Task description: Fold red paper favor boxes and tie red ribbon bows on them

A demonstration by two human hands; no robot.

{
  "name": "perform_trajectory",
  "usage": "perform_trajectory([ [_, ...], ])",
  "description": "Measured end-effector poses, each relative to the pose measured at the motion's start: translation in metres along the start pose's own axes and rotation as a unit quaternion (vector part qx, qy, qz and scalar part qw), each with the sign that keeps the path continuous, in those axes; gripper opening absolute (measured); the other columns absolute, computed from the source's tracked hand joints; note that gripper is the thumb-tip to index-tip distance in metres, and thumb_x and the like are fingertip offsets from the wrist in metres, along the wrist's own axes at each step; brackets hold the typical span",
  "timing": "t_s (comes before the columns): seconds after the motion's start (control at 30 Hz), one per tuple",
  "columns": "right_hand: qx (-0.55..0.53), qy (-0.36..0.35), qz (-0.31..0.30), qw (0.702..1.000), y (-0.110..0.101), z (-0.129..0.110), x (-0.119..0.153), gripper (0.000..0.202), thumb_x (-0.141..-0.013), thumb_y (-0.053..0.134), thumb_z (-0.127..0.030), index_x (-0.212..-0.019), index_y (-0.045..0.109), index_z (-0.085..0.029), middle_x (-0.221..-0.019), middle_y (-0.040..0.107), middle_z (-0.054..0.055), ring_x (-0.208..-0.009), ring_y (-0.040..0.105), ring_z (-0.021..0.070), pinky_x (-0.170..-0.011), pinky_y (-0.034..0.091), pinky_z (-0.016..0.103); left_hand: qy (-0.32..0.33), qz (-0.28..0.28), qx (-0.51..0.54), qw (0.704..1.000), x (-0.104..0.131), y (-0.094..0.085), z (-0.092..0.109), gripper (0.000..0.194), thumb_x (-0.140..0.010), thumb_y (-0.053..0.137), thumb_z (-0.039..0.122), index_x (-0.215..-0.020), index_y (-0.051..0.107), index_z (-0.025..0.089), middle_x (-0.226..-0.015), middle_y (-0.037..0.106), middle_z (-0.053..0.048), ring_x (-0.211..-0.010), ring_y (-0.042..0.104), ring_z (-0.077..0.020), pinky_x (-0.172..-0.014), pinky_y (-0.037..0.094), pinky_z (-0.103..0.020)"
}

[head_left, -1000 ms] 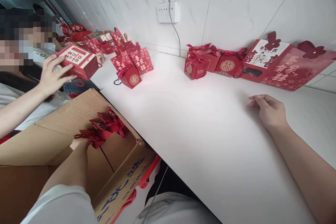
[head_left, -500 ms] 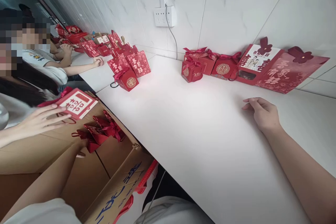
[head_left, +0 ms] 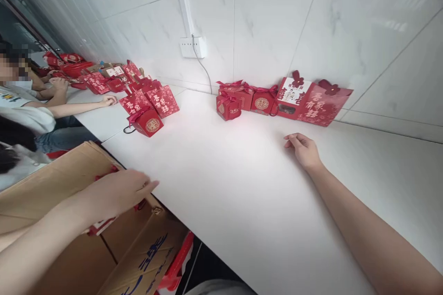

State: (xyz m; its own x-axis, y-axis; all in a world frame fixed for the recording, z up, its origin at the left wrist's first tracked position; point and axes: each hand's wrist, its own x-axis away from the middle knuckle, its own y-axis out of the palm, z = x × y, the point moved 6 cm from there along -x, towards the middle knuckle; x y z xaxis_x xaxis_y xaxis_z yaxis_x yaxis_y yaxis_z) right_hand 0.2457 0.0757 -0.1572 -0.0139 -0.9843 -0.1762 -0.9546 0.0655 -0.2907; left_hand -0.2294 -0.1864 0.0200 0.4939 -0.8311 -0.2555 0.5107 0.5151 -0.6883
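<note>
My left hand (head_left: 128,189) is raised above the edge of an open cardboard box (head_left: 69,161), its thumb and fingers apart and nothing seen between them. Beneath it, red gift boxes (head_left: 102,226) show partly inside the carton. My right hand (head_left: 303,150) rests on the white table (head_left: 242,184), fingers curled together; whether something small is in them is hidden. Beyond it, a red gift bag (head_left: 323,106) and a red box with a white panel (head_left: 294,94) lean at the wall. Small red boxes (head_left: 229,107) with ribbons stand to their left.
Another cluster of red bags and boxes (head_left: 148,122) stands on the table's left part, with more red packages (head_left: 74,67) farther back. People sit along the left side, one with a hand (head_left: 109,100) on the table. A socket (head_left: 193,47) with a cable is on the wall.
My left hand has risen out of the carton to the table edge. The red box with white panel held by another person's hand has gone down into the carton. The view has turned right.
</note>
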Motion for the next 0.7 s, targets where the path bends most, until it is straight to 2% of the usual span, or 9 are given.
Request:
perform_trajectory([
  [0.1, -0.003, -0.009, 0.000, 1.000, 0.002, -0.003, -0.002, 0.035, -0.085, 0.052, -0.051, -0.083, 0.068, -0.020, -0.068, 0.066, 0.001, -0.070, 0.057, 0.0173, -0.075, 0.043, 0.030, 0.135, -0.197, -0.154, 0.959, -0.013, 0.053, 0.057, 0.029, -0.064, 0.077, 0.050, -0.063, 0.065, 0.023, -0.049, 0.050, 0.002, -0.050, 0.055, -0.0189, -0.060, 0.042, -0.029],
  [0.2, -0.012, -0.016, -0.007, 1.000, 0.005, -0.008, -0.003, 0.035, -0.085, 0.052, -0.052, -0.081, 0.068, -0.021, -0.067, 0.065, 0.001, -0.070, 0.058, 0.0176, -0.075, 0.043, 0.031, 0.256, -0.185, -0.126, 0.940, -0.041, 0.116, 0.122, 0.036, -0.060, 0.078, 0.056, -0.060, 0.061, 0.023, -0.047, 0.047, 0.005, -0.045, 0.054, -0.0156, -0.059, 0.040, -0.025],
  [0.23, -0.017, -0.017, -0.008, 1.000, 0.006, -0.009, -0.003, 0.034, -0.084, 0.053, -0.051, -0.081, 0.068, -0.021, -0.066, 0.065, 0.000, -0.070, 0.058, 0.0176, -0.076, 0.044, 0.031, 0.259, -0.188, -0.053, 0.946, -0.052, 0.141, 0.140, 0.037, -0.054, 0.083, 0.052, -0.057, 0.061, 0.022, -0.046, 0.049, 0.006, -0.040, 0.050, -0.0138, -0.055, 0.038, -0.024],
  [0.3, -0.034, -0.014, -0.005, 0.999, 0.007, -0.010, -0.005, 0.031, -0.083, 0.055, -0.050, -0.082, 0.066, -0.021, -0.068, 0.065, 0.000, -0.071, 0.060, 0.0176, -0.079, 0.045, 0.033, 0.202, -0.325, 0.000, 0.924, -0.064, 0.213, 0.157, 0.031, -0.053, 0.084, 0.044, -0.058, 0.064, 0.021, -0.049, 0.055, 0.004, -0.037, 0.046, -0.0120, -0.050, 0.035, -0.024],
  [0.33, -0.046, -0.010, 0.000, 0.999, 0.006, -0.009, -0.006, 0.029, -0.083, 0.056, -0.049, -0.084, 0.065, -0.022, -0.071, 0.065, 0.000, -0.071, 0.061, 0.0173, -0.080, 0.046, 0.034, 0.172, -0.364, 0.022, 0.915, -0.067, 0.245, 0.162, 0.025, -0.058, 0.082, 0.040, -0.061, 0.066, 0.020, -0.051, 0.058, 0.003, -0.038, 0.045, -0.0120, -0.050, 0.035, -0.025],
  [0.4, -0.074, 0.002, 0.019, 0.997, 0.004, -0.005, -0.010, 0.026, -0.081, 0.058, -0.047, -0.088, 0.062, -0.022, -0.079, 0.065, 0.000, -0.072, 0.063, 0.0166, -0.080, 0.049, 0.035, 0.150, -0.319, 0.078, 0.933, -0.070, 0.290, 0.165, 0.011, -0.068, 0.072, 0.030, -0.068, 0.068, 0.020, -0.054, 0.060, 0.001, -0.042, 0.045, -0.0123, -0.052, 0.034, -0.025],
  [0.47, -0.104, 0.018, 0.047, 0.993, 0.001, 0.002, -0.014, 0.025, -0.080, 0.060, -0.044, -0.093, 0.059, -0.023, -0.087, 0.063, 0.001, -0.076, 0.064, 0.0166, -0.076, 0.053, 0.034, 0.148, -0.267, 0.100, 0.947, -0.064, 0.320, 0.157, 0.007, -0.073, 0.065, 0.022, -0.079, 0.069, 0.021, -0.059, 0.059, 0.001, -0.051, 0.047, -0.0129, -0.057, 0.034, -0.025],
  [0.6, -0.151, 0.051, 0.113, 0.981, -0.007, 0.021, -0.026, 0.023, -0.080, 0.062, -0.039, -0.097, 0.056, -0.024, -0.096, 0.060, 0.002, -0.086, 0.064, 0.0169, -0.070, 0.058, 0.032, 0.127, -0.210, 0.152, 0.957, -0.054, 0.346, 0.129, 0.016, -0.082, 0.054, 0.026, -0.090, 0.067, 0.022, -0.057, 0.050, 0.004, -0.054, 0.044, -0.0127, -0.059, 0.033, -0.025],
  [0.7, -0.157, 0.085, 0.179, 0.968, -0.022, 0.036, -0.042, 0.021, -0.086, 0.059, -0.034, -0.106, 0.056, -0.025, -0.105, 0.060, 0.003, -0.088, 0.063, 0.0158, -0.071, 0.058, 0.031, 0.106, -0.224, 0.192, 0.950, -0.058, 0.354, 0.118, 0.023, -0.085, 0.050, 0.035, -0.090, 0.067, 0.020, -0.055, 0.049, 0.004, -0.054, 0.046, -0.0127, -0.058, 0.034, -0.025],
])
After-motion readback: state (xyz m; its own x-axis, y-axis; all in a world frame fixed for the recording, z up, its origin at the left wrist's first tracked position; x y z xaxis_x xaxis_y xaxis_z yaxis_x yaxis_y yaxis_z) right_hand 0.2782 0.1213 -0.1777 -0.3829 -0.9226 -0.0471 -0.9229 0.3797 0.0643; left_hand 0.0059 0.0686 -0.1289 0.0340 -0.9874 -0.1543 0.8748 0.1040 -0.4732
